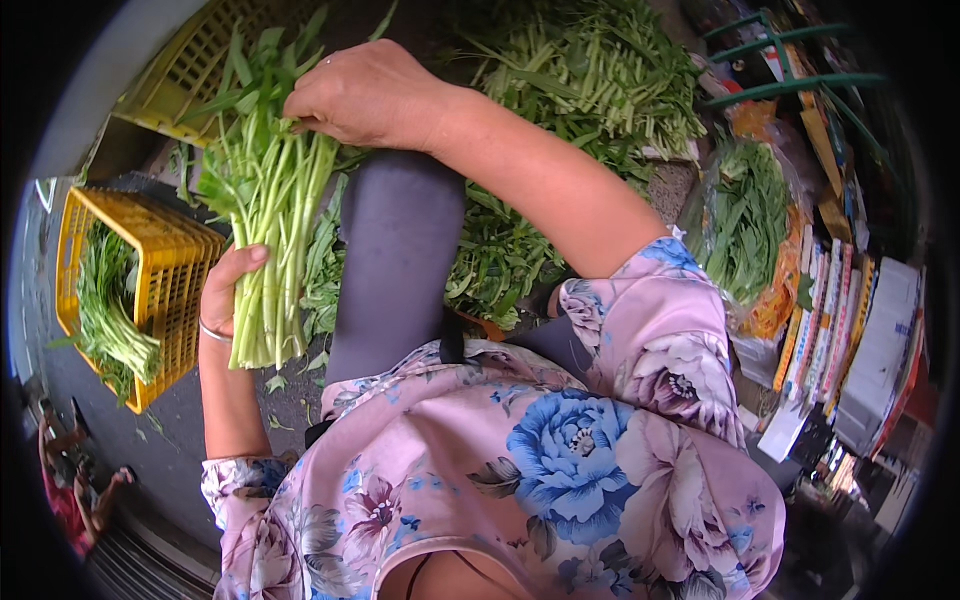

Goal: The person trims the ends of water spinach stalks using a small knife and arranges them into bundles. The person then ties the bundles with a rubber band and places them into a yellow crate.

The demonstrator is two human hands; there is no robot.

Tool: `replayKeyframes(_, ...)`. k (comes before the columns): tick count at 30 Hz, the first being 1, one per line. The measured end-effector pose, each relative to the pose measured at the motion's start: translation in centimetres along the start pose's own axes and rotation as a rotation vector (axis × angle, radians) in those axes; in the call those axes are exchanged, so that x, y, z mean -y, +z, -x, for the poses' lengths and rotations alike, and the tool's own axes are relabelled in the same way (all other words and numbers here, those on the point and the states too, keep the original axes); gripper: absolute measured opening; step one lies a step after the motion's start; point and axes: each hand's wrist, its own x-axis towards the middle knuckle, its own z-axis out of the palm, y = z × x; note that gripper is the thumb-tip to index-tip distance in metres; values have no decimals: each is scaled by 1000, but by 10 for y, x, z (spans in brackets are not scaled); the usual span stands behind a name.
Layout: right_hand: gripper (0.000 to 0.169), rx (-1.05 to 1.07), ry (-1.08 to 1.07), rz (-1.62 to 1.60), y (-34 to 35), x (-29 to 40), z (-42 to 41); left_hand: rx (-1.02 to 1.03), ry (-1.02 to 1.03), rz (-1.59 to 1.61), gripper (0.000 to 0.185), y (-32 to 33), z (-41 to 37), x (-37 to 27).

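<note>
A bunch of leafy green vegetables with long pale stems [274,247] is held upright over the ground at the left, leaves at the top and cut ends at the bottom. Around its lower stems is wrapped my left hand [229,289], thumb across the front and a bracelet on the wrist. My right hand [352,94] reaches across above my knee and has its fingers closed at the leafy upper part of the same bunch. Some leaves there are hidden behind the hand. Loose leafy greens [502,251] lie beyond and beside my legs.
At left, a yellow plastic crate [180,300] holds more greens. Another yellow crate [187,82] is at the upper left. A large heap of cut stems [600,75] lies at the top. Bagged greens [746,217] and stacked cardboard [874,352] stand right. Another person [67,495] is at lower left.
</note>
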Motion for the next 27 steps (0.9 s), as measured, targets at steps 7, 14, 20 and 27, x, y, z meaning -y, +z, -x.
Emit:
replayKeyframes(7, 31, -775, 1228, -692, 19, -57, 154, -111, 217, 145, 52, 1, -11, 10)
replayKeyframes(14, 23, -911, 2254, 53, 117, -165, 450, -23, 152, 392, 58, 14, -36, 17)
replayKeyframes(20, 35, -371, 2236, 93, 105, -184, 467, -50, 120, 296, 61, 41, -52, 17)
replayKeyframes(27, 45, -483, 2396, -174, 111, -207, 484, -108, 94, 323, 61, 49, -47, 17)
